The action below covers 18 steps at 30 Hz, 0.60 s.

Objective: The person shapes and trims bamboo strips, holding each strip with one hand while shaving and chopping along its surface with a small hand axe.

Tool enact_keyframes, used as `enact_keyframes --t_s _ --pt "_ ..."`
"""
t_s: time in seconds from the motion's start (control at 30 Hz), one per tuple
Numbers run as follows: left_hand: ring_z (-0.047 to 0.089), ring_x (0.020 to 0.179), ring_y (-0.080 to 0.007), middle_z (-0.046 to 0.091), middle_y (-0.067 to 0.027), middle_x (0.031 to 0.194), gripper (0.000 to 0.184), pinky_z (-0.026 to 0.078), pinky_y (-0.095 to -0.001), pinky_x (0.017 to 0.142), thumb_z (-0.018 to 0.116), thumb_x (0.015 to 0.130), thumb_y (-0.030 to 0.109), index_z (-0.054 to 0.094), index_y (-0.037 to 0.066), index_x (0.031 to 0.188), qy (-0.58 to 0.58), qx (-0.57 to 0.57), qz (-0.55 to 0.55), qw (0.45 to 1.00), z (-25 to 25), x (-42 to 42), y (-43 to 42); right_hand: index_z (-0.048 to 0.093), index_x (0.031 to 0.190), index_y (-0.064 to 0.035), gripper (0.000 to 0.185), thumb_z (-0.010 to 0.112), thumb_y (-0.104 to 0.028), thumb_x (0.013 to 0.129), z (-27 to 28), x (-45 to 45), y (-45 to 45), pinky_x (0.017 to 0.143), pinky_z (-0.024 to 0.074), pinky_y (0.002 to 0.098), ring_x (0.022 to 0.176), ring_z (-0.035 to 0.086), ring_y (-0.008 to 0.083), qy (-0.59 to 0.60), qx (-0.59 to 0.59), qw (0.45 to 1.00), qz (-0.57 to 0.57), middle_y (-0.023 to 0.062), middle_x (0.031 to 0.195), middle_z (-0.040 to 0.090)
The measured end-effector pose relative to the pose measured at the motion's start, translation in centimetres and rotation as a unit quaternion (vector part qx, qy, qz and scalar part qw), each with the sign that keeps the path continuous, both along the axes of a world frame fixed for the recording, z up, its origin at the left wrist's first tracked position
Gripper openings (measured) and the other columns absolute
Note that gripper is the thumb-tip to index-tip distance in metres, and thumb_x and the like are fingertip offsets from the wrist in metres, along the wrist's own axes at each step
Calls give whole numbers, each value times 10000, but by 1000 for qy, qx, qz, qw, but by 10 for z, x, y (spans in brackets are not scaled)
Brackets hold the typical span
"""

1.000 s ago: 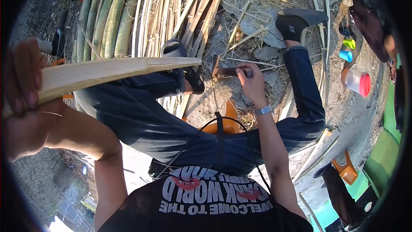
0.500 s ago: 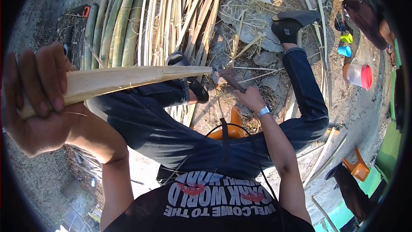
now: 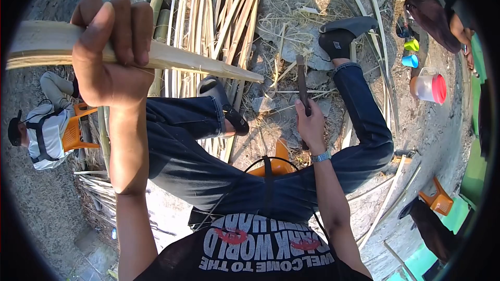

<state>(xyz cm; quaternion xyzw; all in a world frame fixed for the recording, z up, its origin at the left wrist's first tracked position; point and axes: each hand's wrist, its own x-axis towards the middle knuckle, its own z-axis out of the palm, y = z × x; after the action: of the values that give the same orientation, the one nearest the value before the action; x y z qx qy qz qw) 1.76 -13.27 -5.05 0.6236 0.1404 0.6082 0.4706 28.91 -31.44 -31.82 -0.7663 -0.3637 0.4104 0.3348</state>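
Note:
My left hand (image 3: pixel 117 47) is raised at the left of the head view, its fingers wrapped round a split bamboo strip (image 3: pixel 192 62). The strip is pale and long, and its narrow end points right over the ground between my legs. Lower down, my right hand (image 3: pixel 311 125) is closed on the handle of a dark-bladed knife (image 3: pixel 301 75). Its blade points away from me, apart from the strip's tip. A metal watch is on my right wrist.
Many split bamboo strips (image 3: pixel 195 26) lie ahead, left of thin shavings (image 3: pixel 286 21). A lidded bucket (image 3: pixel 429 88), a blue cup (image 3: pixel 410 61) and a green cup (image 3: pixel 411 45) stand at right. A person (image 3: pixel 49 135) sits on an orange chair at left; another is at upper right.
My left hand has moved up and right with the bamboo strip. The knife has left the strip's tip and now points forward, while my right hand has shifted slightly right.

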Motion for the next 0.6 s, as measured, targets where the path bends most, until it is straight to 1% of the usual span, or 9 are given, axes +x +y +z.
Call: enact_keyframes --t_s 0.1,0.13,0.2,0.23,0.27,0.4,0.5,0.57,0.6 --pt "309 439 -97 334 -4 532 293 310 -222 467 596 901 176 388 133 699 -10 -29 -13 999 3 2 10 633 981 12 432 618 -419 1007 13 -17 5 577 396 355 614 497 153 44 67 997 23 54 676 541" --pt "347 543 -107 358 13 602 288 297 -244 560 587 911 224 375 146 733 29 -53 -31 998 6 -2 12 637 973 9 435 605 -423 1014 15 -20 12 569 395 343 605 496 138 79 53 995 36 41 670 531" --pt "343 552 -106 360 17 612 278 303 -249 569 604 898 226 385 146 746 18 -90 -41 995 13 3 16 632 909 -15 474 552 -463 1041 27 -27 22 524 383 302 568 482 94 212 -8 977 17 3 659 509" --pt "338 561 -104 361 20 623 271 308 -254 579 621 884 229 396 146 760 5 -129 -47 991 13 5 17 632 909 -15 474 552 -463 1041 39 -32 25 524 383 302 568 482 94 213 -11 977 13 3 659 509" --pt "350 541 -91 380 39 610 262 326 -243 591 661 836 232 421 144 779 25 -127 -135 982 10 -13 30 615 896 -26 494 529 -488 1047 55 -37 25 508 373 279 556 479 81 243 32 969 27 -5 661 511" --pt "387 510 -63 422 69 582 285 356 -209 622 698 766 232 426 148 775 16 -145 -196 970 3 -44 49 557 886 -41 546 438 -543 1066 134 -59 25 488 349 218 548 474 47 340 143 928 50 -15 647 513" --pt "386 513 -63 419 64 584 281 351 -211 615 693 772 223 422 152 770 39 -139 -222 964 8 -34 45 558 941 -28 597 381 -584 1068 116 -79 17 431 342 214 489 430 53 331 239 910 76 1 673 503" --pt "387 513 -62 422 63 585 273 347 -208 611 688 775 211 422 154 767 46 -104 -212 971 7 -28 37 558 905 -33 599 403 -590 1060 79 -86 22 438 347 217 492 425 59 296 40 947 121 -2 676 506" --pt "387 523 -59 420 50 603 267 341 -196 600 666 794 220 409 155 768 48 -93 -202 974 4 -33 37 552 878 -41 578 427 -576 1060 73 -81 23 467 362 215 513 429 62 366 -2 928 68 -12 670 493"
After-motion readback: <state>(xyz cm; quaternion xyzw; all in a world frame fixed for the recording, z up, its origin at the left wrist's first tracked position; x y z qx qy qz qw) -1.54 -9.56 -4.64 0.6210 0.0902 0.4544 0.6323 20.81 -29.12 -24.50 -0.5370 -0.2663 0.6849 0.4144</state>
